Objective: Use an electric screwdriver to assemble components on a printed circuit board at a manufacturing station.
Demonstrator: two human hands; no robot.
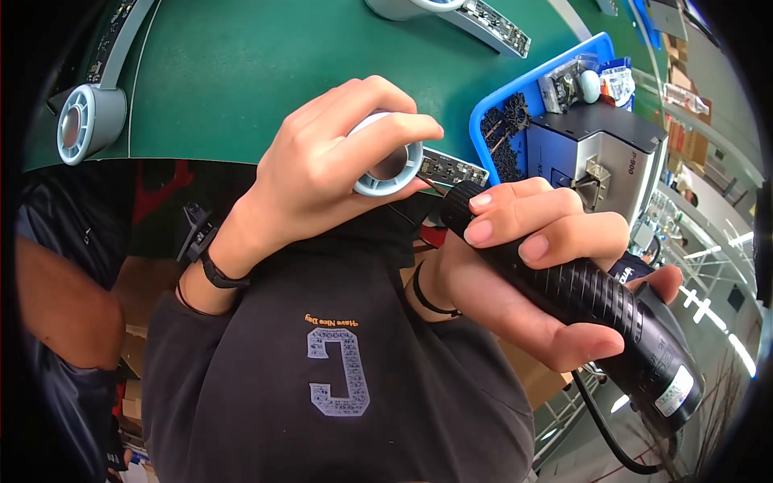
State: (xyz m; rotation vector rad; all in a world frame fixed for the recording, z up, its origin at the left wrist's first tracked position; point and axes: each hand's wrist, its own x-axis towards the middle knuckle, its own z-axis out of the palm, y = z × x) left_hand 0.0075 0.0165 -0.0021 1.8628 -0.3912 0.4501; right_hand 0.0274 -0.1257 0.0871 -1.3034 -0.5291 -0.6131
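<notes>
My left hand (322, 165) is wrapped round the round head of a light grey device (390, 183), which has a spoked ring at its end. From the head a bar with an exposed circuit board (452, 168) runs to the right. A black electric screwdriver (584, 294) with a cord lies in my right hand (507, 294), fingers closed over its ribbed body. Its thin bit points up and left at the joint between head and bar; whether the tip touches a screw there is too small to tell.
A blue bin (477, 121) at the right holds black screws (503, 133), small bags and a black-and-silver boxy machine (592, 149). Similar grey devices lie at the far left (105, 121) and far middle (475, 24) of the green table mat (233, 72). Another person's arm (68, 302) is at the left.
</notes>
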